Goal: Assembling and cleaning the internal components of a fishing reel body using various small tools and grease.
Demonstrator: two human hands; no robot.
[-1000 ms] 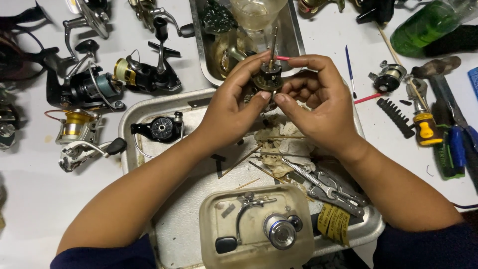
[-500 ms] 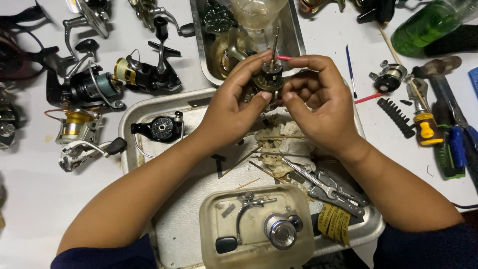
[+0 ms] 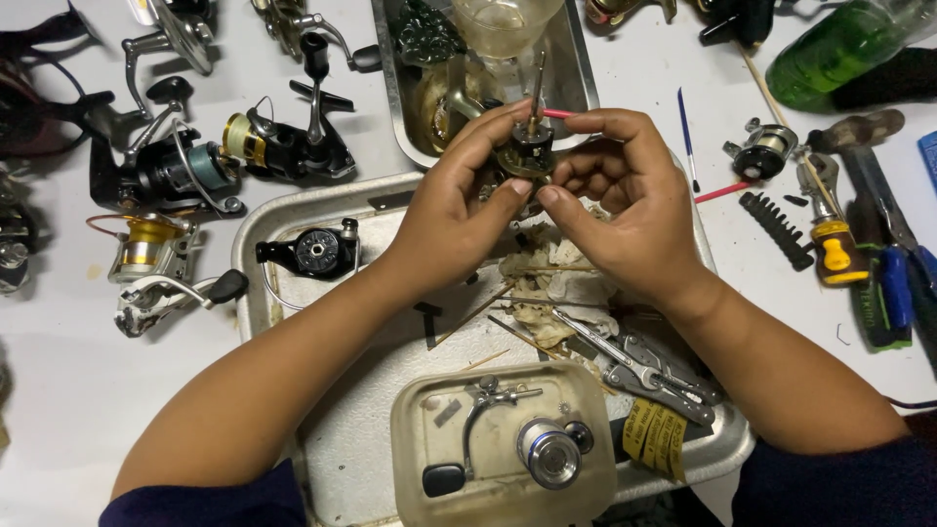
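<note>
**Hands barely shift on the reel part**

Little has moved since the earlier frames: both hands stay clasped on the small dark reel part (image 3: 530, 148), held above the far edge of the metal tray (image 3: 293, 210). Left hand (image 3: 459, 200) grasps it from one side, thumb and fingertips pressed on. Right hand (image 3: 625, 200) pinches it from the other. Pliers (image 3: 644, 371) lie inside the tray, and a clear plastic tub (image 3: 503, 439) sits at its near edge.

Labels and containers on the bench

A yellow printed label (image 3: 656, 436) is seen at five o'clock on the metal tray (image 3: 293, 210); a green plastic bottle (image 3: 839, 44) is laid at one o'clock.
</note>
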